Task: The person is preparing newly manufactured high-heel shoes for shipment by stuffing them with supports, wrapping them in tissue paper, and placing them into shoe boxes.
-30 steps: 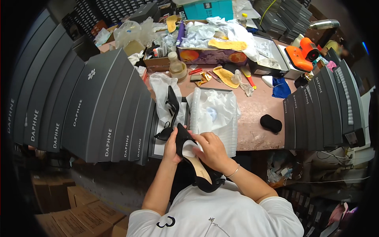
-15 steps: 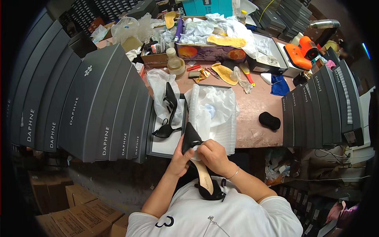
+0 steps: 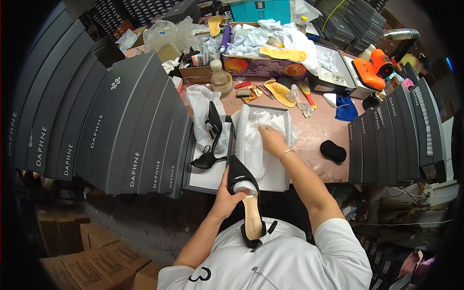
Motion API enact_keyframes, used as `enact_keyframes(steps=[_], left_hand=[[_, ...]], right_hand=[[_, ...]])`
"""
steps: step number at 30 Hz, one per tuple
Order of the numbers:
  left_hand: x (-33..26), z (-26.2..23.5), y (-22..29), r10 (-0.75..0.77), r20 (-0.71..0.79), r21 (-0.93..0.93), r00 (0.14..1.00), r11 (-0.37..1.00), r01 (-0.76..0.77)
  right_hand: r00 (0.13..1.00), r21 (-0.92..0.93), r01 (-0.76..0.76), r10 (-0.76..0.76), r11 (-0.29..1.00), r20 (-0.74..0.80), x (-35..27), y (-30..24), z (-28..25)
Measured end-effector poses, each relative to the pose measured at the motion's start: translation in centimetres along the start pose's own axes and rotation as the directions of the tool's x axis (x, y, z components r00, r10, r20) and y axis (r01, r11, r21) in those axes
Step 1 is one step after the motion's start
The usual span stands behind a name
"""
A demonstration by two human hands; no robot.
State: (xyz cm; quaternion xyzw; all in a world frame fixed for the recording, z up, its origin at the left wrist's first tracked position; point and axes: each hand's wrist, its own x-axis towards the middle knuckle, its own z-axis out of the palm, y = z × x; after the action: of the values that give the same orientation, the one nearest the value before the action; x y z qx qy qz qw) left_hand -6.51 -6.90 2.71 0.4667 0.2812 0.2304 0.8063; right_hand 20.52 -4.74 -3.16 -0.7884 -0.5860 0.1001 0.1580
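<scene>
My left hand [image 3: 224, 199] is closed round a black pointed-toe heeled shoe [image 3: 240, 169], toe pointing away from me. White padding [image 3: 245, 186] shows inside its toe, and its pale insole faces up. A black strap hangs loose near the heel. My right hand [image 3: 273, 141] reaches into the open box, fingers curled down on white tissue paper [image 3: 253, 140]; its fingertips are partly hidden. A second black heeled shoe [image 3: 205, 160] lies on its side in the left part of the box [image 3: 198, 181], on white wrapping.
Stacked grey shoeboxes stand at left [image 3: 121, 125] and right [image 3: 401, 135]. A black oval pad [image 3: 333, 151] lies on the table [image 3: 314, 130]. Behind are a glue bottle [image 3: 221, 82], yellow insoles [image 3: 279, 93], a blue cloth [image 3: 345, 108] and an orange tool [image 3: 369, 72].
My right hand has left the shoe and moved up and right to the tissue paper in the box. My left hand still holds the shoe, whose white toe padding is now visible.
</scene>
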Motion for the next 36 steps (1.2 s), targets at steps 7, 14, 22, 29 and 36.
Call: enact_keyframes(steps=[7, 14, 22, 29, 36], left_hand=[[-0.8, -0.1, 1.5, -0.085, 0.127, -0.012, 0.988, 0.996, 0.087], [0.3, 3.1, 0.6, -0.132, 0.213, -0.062, 0.968, 0.987, 0.148], [-0.8, 4.1, 1.6, 0.339, 0.098, 0.804, 0.936, 0.527, -0.276], [-2.1, 2.4, 4.6, 0.35, 0.616, 0.767, 0.705, -0.067, -0.638], [0.4, 4.0, 5.9, -0.037, 0.864, 0.484, 0.503, -0.22, -0.847]], right_hand=[[0.995, 0.941, 0.012, 0.089, 0.338, -0.045, -8.2, -4.2, -11.1], [0.982, 0.955, -0.147, 0.08, -0.258, 0.173, -7.8, -6.2, -4.9], [0.974, 0.918, -0.218, -0.011, -0.33, 0.227, -7.6, -8.4, -5.1], [0.96, 0.875, -0.268, -0.029, -0.404, 0.28, -7.2, -7.8, -4.5], [0.94, 0.91, -0.334, -0.013, -0.247, 0.341, -7.0, -8.9, -3.4]])
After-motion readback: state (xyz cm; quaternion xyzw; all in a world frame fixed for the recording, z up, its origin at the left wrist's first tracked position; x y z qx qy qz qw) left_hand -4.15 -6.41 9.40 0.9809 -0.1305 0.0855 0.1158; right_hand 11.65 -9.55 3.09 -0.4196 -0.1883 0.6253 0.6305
